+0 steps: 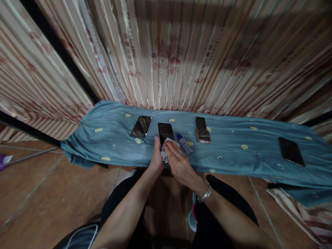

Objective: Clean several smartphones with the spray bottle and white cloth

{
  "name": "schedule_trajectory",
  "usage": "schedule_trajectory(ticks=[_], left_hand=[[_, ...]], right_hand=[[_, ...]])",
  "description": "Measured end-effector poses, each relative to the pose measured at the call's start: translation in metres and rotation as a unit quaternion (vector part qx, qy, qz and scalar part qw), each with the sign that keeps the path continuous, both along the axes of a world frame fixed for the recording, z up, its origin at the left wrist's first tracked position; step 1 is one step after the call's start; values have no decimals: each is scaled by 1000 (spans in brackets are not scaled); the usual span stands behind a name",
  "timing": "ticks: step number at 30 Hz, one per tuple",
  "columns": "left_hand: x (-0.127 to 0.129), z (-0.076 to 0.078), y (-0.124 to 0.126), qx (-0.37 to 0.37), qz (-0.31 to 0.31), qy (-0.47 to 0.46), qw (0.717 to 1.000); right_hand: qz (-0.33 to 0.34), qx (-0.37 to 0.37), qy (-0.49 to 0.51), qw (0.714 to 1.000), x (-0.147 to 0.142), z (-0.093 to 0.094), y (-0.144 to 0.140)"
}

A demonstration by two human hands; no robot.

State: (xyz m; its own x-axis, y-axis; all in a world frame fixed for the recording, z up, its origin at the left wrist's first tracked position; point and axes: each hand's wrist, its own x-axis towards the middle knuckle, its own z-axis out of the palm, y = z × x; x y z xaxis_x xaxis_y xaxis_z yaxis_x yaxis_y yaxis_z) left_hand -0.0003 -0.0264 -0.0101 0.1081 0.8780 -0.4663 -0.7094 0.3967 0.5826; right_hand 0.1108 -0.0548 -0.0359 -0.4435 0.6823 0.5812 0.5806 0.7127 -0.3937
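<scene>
Pressing a white cloth (166, 152) onto the black phone (166, 133), your right hand (178, 162) had its fingers closed over the wad, while your left hand (156, 157) gripped the phone's near left edge. Just right of that grip lay a small spray bottle (185, 144) (blue cap), and left of it a second phone (141, 126), all on the blue cloth (116, 152).

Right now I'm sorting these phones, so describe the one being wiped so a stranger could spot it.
On the blue cloth lie four dark phones. Second from the left is the phone, steadied by the left hand. It alone has a white wipe under the right hand and a small bottle beside it.
</scene>
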Motion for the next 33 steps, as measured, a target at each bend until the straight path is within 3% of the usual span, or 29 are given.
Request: schedule_trajectory(ticks=[4, 10, 19, 33], left_hand=[[-7, 14, 0, -13, -54, -29, 998], [-11, 25, 6, -7, 4, -26, 1000], [-11, 26, 7, 18, 49, -5, 999], [-5, 15, 11, 56, 44, -7, 997]], right_hand=[[25, -7, -5, 1000, -3, 0, -12], [61, 15, 2, 998, -2, -3, -17], [59, 38, -10, 998, 12, 1, -15], [-10, -48, 23, 999, 25, -1, 3]])
